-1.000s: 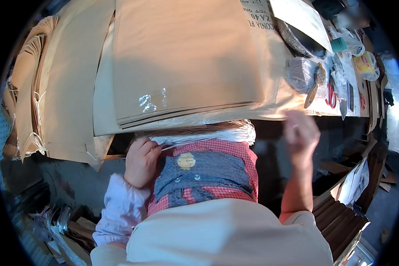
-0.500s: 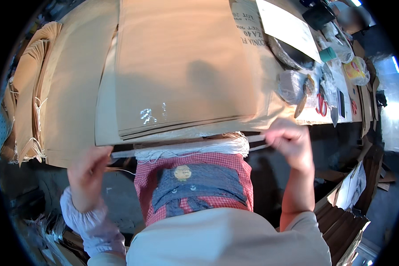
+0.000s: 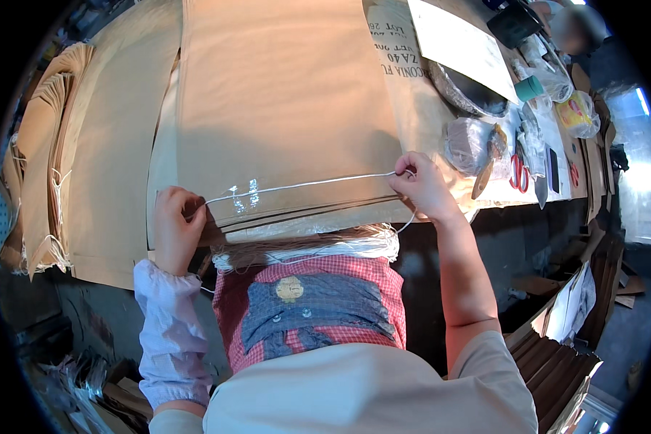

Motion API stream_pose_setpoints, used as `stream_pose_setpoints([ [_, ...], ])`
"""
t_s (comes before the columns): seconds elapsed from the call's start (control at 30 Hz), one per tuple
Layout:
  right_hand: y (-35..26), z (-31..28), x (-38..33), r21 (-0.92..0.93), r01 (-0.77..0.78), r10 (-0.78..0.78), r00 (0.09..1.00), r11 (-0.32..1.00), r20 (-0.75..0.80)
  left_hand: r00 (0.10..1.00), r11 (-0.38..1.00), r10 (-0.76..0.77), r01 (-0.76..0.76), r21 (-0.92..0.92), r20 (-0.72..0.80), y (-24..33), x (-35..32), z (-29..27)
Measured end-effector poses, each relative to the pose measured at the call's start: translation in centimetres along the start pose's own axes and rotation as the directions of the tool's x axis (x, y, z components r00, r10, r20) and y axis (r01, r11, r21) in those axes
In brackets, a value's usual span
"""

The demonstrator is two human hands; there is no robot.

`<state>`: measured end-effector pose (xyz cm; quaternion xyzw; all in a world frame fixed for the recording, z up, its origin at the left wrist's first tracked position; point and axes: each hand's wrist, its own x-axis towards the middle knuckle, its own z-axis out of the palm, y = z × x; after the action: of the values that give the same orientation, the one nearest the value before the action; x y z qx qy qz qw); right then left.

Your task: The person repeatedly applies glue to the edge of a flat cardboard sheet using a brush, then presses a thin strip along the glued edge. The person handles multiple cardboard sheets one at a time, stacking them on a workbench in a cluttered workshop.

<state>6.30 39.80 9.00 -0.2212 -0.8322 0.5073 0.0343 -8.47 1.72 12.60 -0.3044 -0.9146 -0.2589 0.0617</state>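
A thin white string (image 3: 304, 184) is stretched nearly level between my two hands, above the near part of a stack of large brown paper sheets (image 3: 289, 87). My left hand (image 3: 178, 220) pinches one end by the stack's near left corner. At the near right corner my right hand (image 3: 420, 186) pinches the other end, and a loose tail hangs below it. Against my waist, at the table's edge, lies a bundle of white strings (image 3: 311, 249) over a red checked apron (image 3: 231, 318) with a dark blue pocket.
Folded brown paper bundles (image 3: 47, 159) tied with string stand at the left. On the right are red-handled scissors (image 3: 519, 172), a brush (image 3: 488, 163), a plastic-wrapped roll (image 3: 466, 145), a dark bowl (image 3: 477, 90) under a white sheet, and a phone (image 3: 553, 170). Another person (image 3: 577, 32) is at the far right.
Both hands have moved up and forward from the table edge, onto the paper stack and slightly closer together. The string, blurred at my waist before, is now drawn out across the sheets.
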Motion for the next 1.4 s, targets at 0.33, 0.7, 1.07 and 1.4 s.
stream_pose_setpoints([
  [0.33, -1.8, 0.4, -0.9, 0.141, -0.050, 0.036, 0.994, 0.989, 0.105, 0.971, 0.975, 0.215, -0.207, -0.080, 0.107, 0.0, -1.3, 0.4],
  [0.7, -3.3, 2.3, -1.0, -0.354, 0.682, -0.677, 0.718, 0.640, 0.162, 0.893, 0.947, 0.258, -0.158, -0.281, 0.368, 0.1, 1.2, -2.3],
  [1.07, -3.6, 5.8, 0.4, -0.642, 0.229, -0.421, 0.892, 0.732, -0.162, 0.982, 0.971, -0.147, 0.122, 0.203, 0.114, -0.5, 0.3, 2.0],
  [1.4, -6.9, 12.0, -3.4, -0.746, 0.391, -0.382, 0.903, 0.539, 0.197, 0.862, 0.951, -0.065, -0.099, 0.293, 0.503, 5.8, -0.4, 2.3],
])
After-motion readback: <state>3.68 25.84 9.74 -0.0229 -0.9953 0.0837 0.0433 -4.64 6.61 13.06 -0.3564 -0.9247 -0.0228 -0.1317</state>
